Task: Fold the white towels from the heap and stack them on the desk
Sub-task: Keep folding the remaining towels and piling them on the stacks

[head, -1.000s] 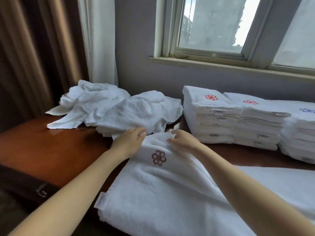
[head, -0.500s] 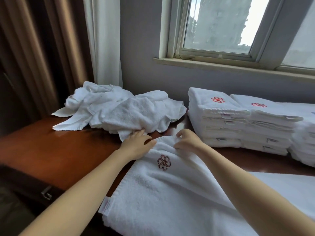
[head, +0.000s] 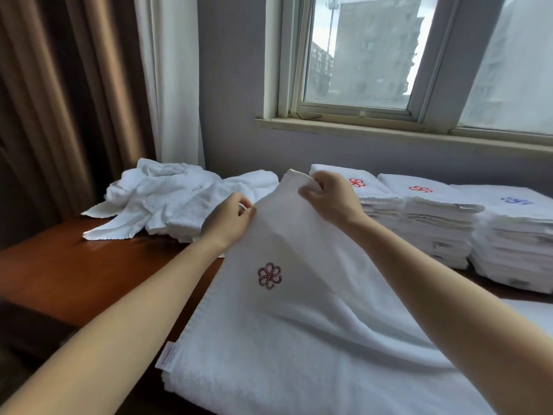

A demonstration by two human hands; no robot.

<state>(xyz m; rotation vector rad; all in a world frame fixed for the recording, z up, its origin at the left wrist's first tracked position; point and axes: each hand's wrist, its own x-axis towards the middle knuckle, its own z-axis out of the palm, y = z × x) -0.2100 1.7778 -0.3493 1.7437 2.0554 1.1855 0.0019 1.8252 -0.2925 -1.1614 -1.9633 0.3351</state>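
Towel (head: 299, 333), soft white terry, far edge pinched by left hand (head: 229, 221), right hand (head: 330, 199)

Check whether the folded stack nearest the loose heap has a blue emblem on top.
No, the emblem topping that stack is red.

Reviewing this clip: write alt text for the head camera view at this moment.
Two hands hold the far edge of a white towel raised above a wooden desk: the left hand pinches its left side, the right hand its top corner. Behind, a heap of unfolded white towels lies at left and stacks of folded towels stand at right under a window.
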